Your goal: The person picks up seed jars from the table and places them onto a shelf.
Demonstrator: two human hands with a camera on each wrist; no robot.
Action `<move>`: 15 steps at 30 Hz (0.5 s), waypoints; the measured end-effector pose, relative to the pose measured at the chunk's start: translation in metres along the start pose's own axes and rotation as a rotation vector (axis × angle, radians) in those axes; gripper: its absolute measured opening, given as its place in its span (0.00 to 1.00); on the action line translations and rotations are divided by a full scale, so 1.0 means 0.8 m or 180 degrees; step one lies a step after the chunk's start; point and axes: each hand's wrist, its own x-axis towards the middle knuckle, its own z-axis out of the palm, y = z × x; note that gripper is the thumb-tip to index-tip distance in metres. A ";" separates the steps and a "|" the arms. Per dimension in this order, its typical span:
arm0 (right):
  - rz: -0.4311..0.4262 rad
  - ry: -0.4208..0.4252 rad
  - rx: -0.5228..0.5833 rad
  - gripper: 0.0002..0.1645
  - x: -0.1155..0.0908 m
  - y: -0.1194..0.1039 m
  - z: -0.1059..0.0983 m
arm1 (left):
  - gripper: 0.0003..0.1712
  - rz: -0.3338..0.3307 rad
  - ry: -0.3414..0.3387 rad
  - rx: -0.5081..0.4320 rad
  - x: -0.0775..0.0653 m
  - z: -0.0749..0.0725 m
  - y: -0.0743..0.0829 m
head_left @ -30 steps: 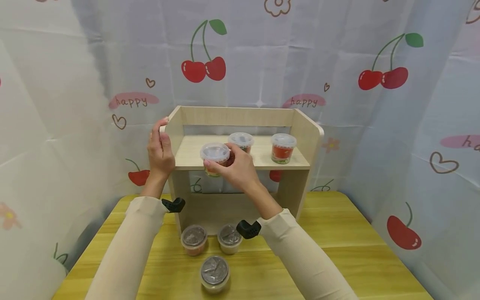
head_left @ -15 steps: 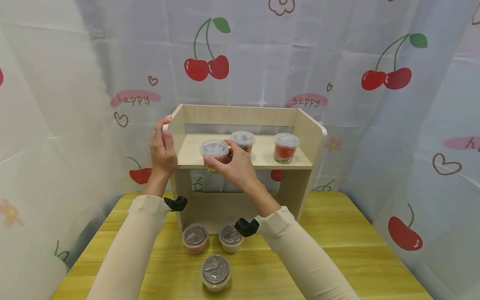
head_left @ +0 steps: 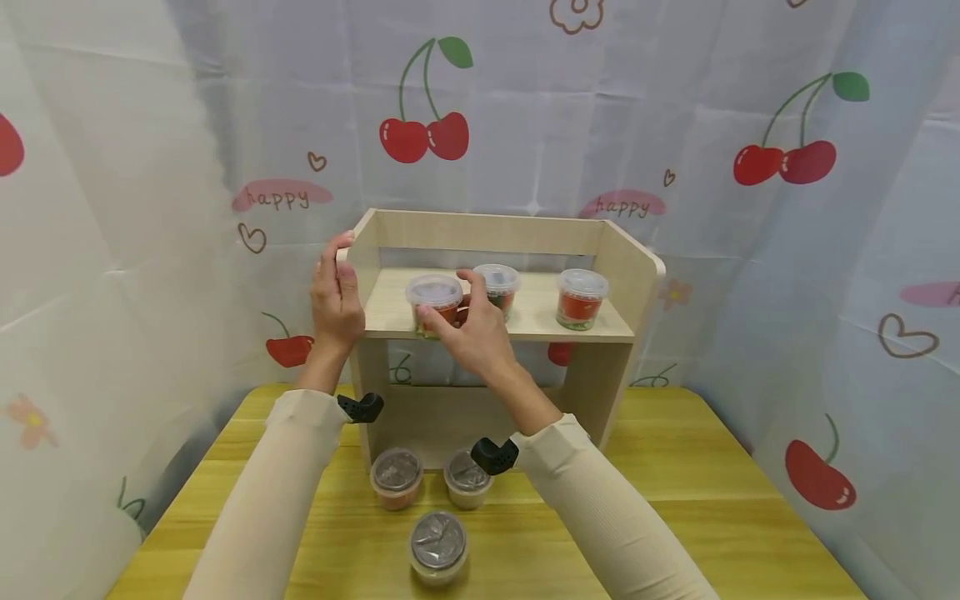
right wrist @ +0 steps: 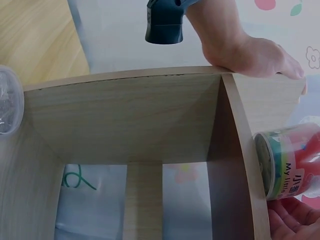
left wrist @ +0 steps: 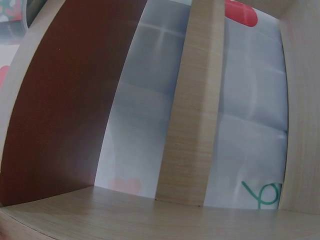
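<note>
At the far side, the curtain (head_left: 540,100): pale cloth hanging behind everything and down both left and right, printed with red cherries, hearts, flowers and the word "happy".
Counter (head_left: 690,500): yellow wood grain, running from near me back toward the cloth.
Shelf unit (head_left: 633,279): pale wood, on the far part of the counter, with two side panels, a rail across the back and open space below.
Upper board (head_left: 536,318): level between the panels, carrying three lidded cups.
Sleeves (head_left: 607,508): cream, one reaching in from near left, the other from near right.
Right hand (head_left: 476,337): loosely pinching the left cup, thumb on its near face, other fingers curled at its right side, forefinger raised beside the lid.
Left hand (head_left: 335,308): against the outside of the left panel, fingers stretched upward, tips at the panel's edge, thumb apart from them.
Left cup (head_left: 435,292): upright at the near edge of the upper board, toward its left end; I cannot tell whether its base rests fully on the wood. The right wrist view shows "My little" on its wrapper.
Right cup (head_left: 582,298): upright, red and green under a clear lid, near the right panel.
Middle cup (head_left: 498,283): upright, farther back, partly hidden by the right hand.
Near tub (head_left: 438,546): grey-topped, nearest me on the counter.
Left tub (head_left: 397,477): grey-topped, pinkish below, just before the shelf unit.
Right tub (head_left: 467,479): grey-topped, pale, beside the left tub.
Black devices (head_left: 495,456): one at each wrist.
</note>
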 end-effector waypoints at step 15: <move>0.0080 0.0052 -0.0208 0.45 0.010 -0.003 0.009 | 0.28 -0.0048 -0.0035 0.0095 -0.001 0.000 -0.006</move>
